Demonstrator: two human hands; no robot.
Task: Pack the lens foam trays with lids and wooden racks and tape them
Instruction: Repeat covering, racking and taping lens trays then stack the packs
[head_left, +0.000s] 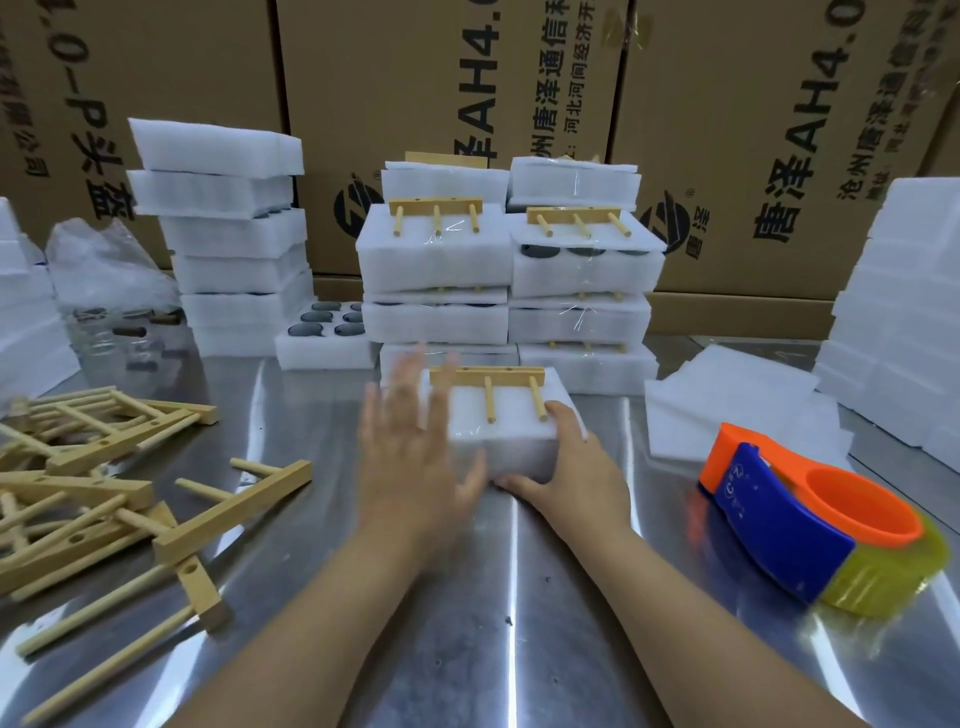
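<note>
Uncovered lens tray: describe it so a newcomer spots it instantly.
Start at the steel table, then the taped foam stacks at its back centre. At their lower left sits one low foam tray. Unlike its neighbours, nothing covers it, so rows of dark round lenses show.

Packing station in a warehouse: printed cartons are stacked behind a steel table; taped foam packs are piled up.

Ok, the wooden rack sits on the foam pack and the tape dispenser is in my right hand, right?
No. The head view shows the tape dispenser lying on the table; the right hand holds the foam pack. The wooden rack does sit on it.
</note>
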